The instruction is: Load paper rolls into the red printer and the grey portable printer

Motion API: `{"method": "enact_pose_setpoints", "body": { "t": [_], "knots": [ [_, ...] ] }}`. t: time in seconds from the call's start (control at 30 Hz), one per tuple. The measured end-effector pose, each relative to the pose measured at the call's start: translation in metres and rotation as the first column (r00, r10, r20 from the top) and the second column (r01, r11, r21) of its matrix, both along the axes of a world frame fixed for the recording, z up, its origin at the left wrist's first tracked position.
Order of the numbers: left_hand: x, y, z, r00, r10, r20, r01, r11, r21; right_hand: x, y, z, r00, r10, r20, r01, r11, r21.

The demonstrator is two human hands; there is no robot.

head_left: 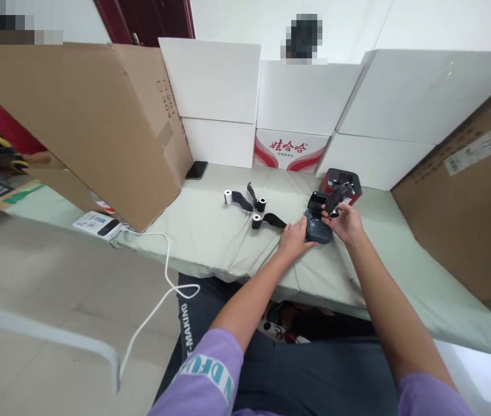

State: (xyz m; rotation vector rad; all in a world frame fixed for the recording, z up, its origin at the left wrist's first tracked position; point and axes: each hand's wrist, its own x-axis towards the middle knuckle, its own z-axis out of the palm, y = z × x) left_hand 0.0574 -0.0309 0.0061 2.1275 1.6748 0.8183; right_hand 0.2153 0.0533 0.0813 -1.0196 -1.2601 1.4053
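Surface: pale cloth; case on it, white boxes behind | your left grip: holding case | your right grip: pinching dark strip above case | left of case: rolls | right of case: carton, cut off | red box behind case: partly hidden

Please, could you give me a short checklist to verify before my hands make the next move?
1. Lid of the device open: ok, it stands raised.
2. Left hand at the device: ok, at its left side.
3. Right hand holding the dark strip: ok, above the device.
4. Device's inside free: cannot tell, partly hidden.
5. Three rolls apart from the device: ok, they lie to its left.
6. Rolls' tails wound up: not ok, they trail loose.
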Motion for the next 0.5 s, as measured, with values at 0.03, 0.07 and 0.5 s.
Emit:
{"method": "enact_pose_setpoints", "body": {
  "t": [0.03,0.07,0.5],
  "knots": [
    [0.000,-0.001,0.001,1.000,0.002,0.006,-0.002,1.000,-0.004,0.006,-0.002,0.000,1.000,0.012,-0.005,-0.012,1.000,-0.012],
    [0.000,-0.001,0.001,1.000,0.003,0.013,-0.003,1.000,-0.008,0.010,-0.003,0.000,1.000,0.009,-0.014,-0.009,1.000,-0.025],
    [-0.001,0.000,0.002,1.000,-0.004,0.025,0.004,1.000,-0.005,0.013,0.028,-0.023,0.737,-0.305,0.603,-0.069,0.854,0.516]
  ]
}}
